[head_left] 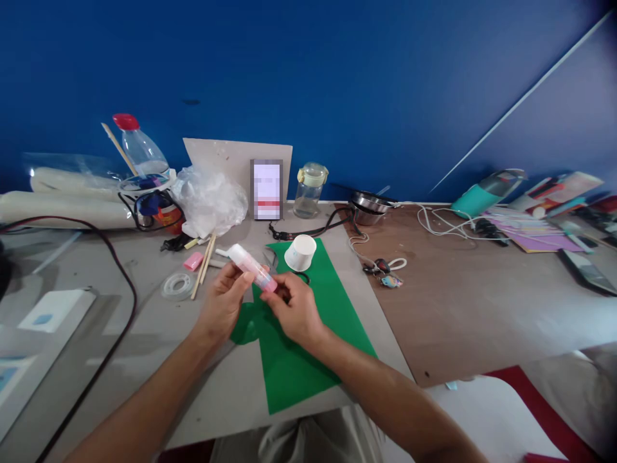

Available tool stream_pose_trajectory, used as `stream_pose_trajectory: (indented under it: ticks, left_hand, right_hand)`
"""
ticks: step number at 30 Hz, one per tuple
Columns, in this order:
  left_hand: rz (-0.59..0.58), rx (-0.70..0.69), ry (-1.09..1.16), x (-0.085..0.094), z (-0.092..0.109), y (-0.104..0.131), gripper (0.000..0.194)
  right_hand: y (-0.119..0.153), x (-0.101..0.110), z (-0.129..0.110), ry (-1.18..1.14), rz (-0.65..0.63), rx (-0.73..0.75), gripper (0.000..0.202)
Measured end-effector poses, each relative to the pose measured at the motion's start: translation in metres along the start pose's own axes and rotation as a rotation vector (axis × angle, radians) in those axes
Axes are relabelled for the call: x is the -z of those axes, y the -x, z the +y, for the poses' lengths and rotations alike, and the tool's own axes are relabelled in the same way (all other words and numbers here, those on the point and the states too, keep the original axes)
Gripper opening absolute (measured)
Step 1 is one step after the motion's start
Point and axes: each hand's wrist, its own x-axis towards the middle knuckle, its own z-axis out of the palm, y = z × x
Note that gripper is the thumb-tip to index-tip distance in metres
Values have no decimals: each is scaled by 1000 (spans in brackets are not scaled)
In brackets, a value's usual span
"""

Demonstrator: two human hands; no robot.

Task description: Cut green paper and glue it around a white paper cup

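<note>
A pink-and-white glue stick (pixel 252 267) is held at a slant above the table, its white end pointing up and left. My left hand (pixel 226 296) grips its middle between thumb and fingers, and my right hand (pixel 296 305) pinches the pink lower end. Below them lies a green sheet of paper (pixel 313 347) with a cut edge at its upper left. A rounded green piece (pixel 245 325) is partly hidden by my left hand. On the sheet's far end rests a white paper cup (pixel 301 252), beside scissors (pixel 303 278) mostly covered by my right hand.
Left of my hands are a pink cap (pixel 193 260), wooden sticks (pixel 204 267) and a tape roll (pixel 177 286). Behind stand a plastic bag (pixel 212 202), a phone (pixel 267 190) and a glass jar (pixel 310 191). Keys (pixel 385 273) lie on the right.
</note>
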Motion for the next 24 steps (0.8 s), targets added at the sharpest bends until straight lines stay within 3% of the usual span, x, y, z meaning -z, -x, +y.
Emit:
stream_pose_trajectory:
  ticks: [2, 3, 8, 11, 13, 17, 19, 21, 24]
  left_hand:
    - [14, -2, -1, -1, -1, 1, 22]
    - [20, -3, -1, -2, -1, 1, 22]
    - [-26, 22, 62, -2, 3, 4, 17]
    - [-59, 21, 90, -1, 3, 4, 20]
    - [-46, 1, 83, 0, 0, 4, 19]
    - [-25, -7, 57, 2, -7, 5, 19]
    - [-21, -22, 53, 3, -8, 6, 21]
    - [-28, -48, 58, 2, -7, 7, 22]
    - [-57, -43, 76, 0, -1, 8, 22]
  right_hand:
    - [3, -1, -1, 151, 81, 122, 23]
    - [3, 0, -1, 132, 49, 110, 24]
    - [-6, 10, -4, -405, -401, -257, 45]
    - [-9, 12, -7, -464, -503, -364, 45]
    - [-6, 9, -7, -300, -411, -303, 38]
    - [5, 1, -6, 250, 79, 159, 22]
    - [8, 1, -6, 318, 122, 256, 23]
    - [7, 4, -7, 165, -17, 143, 28]
    - [-1, 9, -9, -234, -341, -147, 42]
